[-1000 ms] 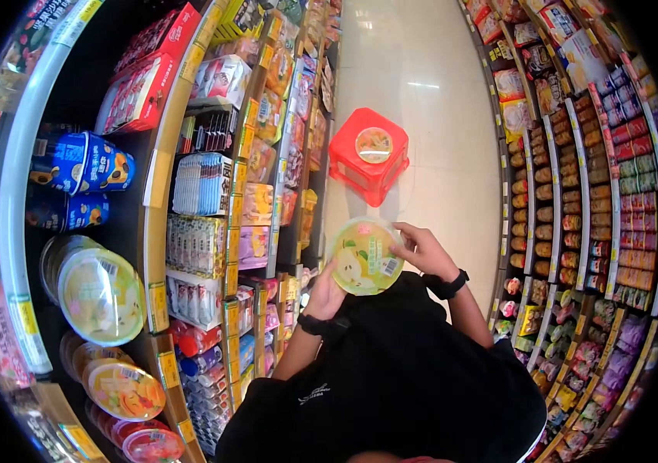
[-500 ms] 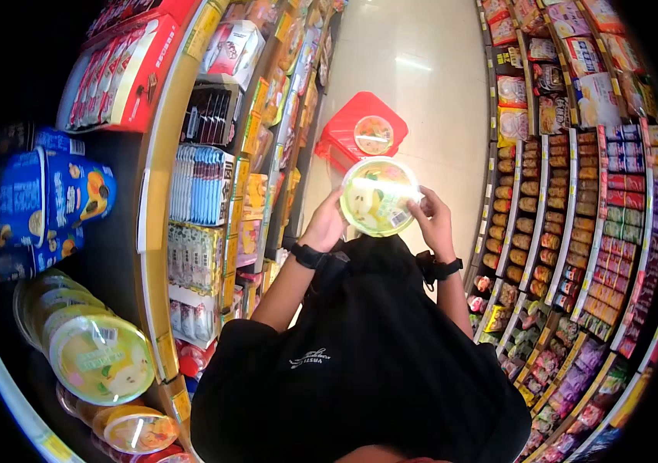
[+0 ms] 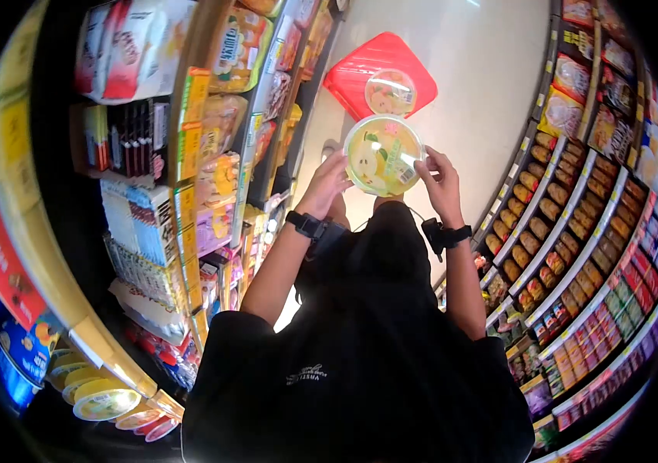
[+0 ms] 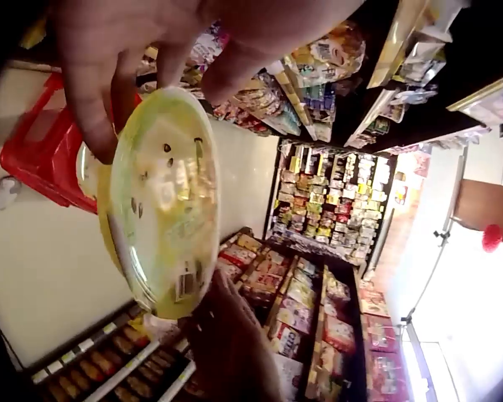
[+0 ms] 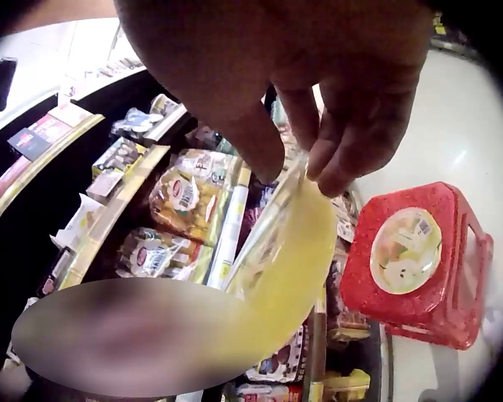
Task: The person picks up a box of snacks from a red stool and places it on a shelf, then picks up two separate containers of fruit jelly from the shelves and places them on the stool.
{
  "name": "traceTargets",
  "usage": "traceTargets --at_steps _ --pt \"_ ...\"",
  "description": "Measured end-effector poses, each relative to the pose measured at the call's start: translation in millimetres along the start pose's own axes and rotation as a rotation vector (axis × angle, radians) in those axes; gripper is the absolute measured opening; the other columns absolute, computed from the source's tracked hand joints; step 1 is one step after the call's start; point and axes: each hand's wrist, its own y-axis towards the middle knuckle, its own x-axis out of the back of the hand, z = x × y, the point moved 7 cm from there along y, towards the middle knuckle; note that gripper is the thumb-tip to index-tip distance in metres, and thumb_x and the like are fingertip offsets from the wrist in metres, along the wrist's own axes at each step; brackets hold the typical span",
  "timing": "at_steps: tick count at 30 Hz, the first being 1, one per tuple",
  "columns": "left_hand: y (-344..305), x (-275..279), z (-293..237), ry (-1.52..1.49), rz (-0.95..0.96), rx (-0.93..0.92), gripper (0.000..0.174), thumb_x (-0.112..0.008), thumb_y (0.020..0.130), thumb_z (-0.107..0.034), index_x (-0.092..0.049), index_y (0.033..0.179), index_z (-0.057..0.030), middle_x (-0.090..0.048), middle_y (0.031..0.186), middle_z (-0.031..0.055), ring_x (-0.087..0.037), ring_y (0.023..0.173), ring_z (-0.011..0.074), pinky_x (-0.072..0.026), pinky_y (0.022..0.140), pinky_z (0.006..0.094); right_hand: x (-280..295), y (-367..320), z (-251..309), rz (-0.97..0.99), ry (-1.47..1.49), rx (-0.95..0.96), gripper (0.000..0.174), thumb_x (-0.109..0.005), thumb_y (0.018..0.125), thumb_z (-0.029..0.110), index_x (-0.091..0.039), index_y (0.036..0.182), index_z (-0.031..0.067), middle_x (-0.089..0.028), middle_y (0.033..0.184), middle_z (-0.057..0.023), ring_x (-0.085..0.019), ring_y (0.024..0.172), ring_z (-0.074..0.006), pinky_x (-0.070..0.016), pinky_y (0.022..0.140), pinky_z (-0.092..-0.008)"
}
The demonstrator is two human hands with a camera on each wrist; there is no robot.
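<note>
Both hands hold a round, clear-lidded tub (image 3: pixel 384 156) with a green and yellow fruit print, one hand at each side. The left hand (image 3: pixel 327 187) grips its left edge; in the left wrist view that hand's fingers (image 4: pixel 96 105) lie over the rim of the tub (image 4: pixel 172 201). The right hand (image 3: pixel 442 185) pinches the other edge between thumb and fingers, seen also in the right wrist view, where the hand (image 5: pixel 293 92) is above the yellowish tub (image 5: pixel 293 260). Beyond the tub stands a red plastic stool (image 3: pixel 352 73) with another round tub (image 3: pixel 391 92) on its top.
Shelves of packaged snacks (image 3: pixel 221 147) run along the left, with stacked round tubs (image 3: pixel 105 399) at lower left. More shelves with packets (image 3: pixel 568 224) curve along the right. A pale floor (image 3: pixel 475 77) lies between them. A shoe (image 4: pixel 2 195) is near the stool.
The held tub and both hands have moved up in the head view, nearer the stool. The stool also appears higher, and the shelves have shifted as the view turned.
</note>
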Motion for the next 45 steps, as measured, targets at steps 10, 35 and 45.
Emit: traceTargets --at_steps 10,35,45 --pt "136.2 19.0 19.8 0.114 -0.163 -0.036 0.055 -0.056 0.098 -0.029 -0.038 0.144 -0.0034 -0.054 0.130 0.0109 -0.056 0.112 0.0166 -0.0498 0.090 0.0323 -3.1 138.8 -77.7 -0.019 -0.184 0.172 0.038 -0.065 0.086 0.006 -0.059 0.123 0.0009 -0.059 0.094 -0.0089 -0.060 0.080 -0.0162 -0.0507 0.065 -0.0281" --pt "295.8 43.3 90.5 0.169 -0.217 -0.052 0.047 -0.064 0.092 -0.029 -0.049 0.127 -0.0008 -0.058 0.124 0.0150 -0.057 0.113 0.0241 -0.0502 0.089 0.0347 -22.3 230.8 -215.4 -0.131 -0.246 -0.118 0.056 -0.080 0.078 0.027 -0.056 0.121 0.0013 -0.056 0.114 -0.0106 -0.060 0.092 -0.0178 -0.0509 0.074 -0.0306" --pt "292.5 33.1 94.8 -0.022 -0.103 -0.076 0.058 -0.061 0.093 -0.030 -0.040 0.141 -0.0055 -0.049 0.138 0.0119 -0.050 0.124 0.0235 -0.0457 0.098 0.0406 -35.9 223.2 -256.9 0.026 0.058 -0.331 0.045 -0.067 0.091 0.032 -0.055 0.123 0.0012 -0.065 0.111 -0.0125 -0.064 0.098 -0.0183 -0.0496 0.087 -0.0319"
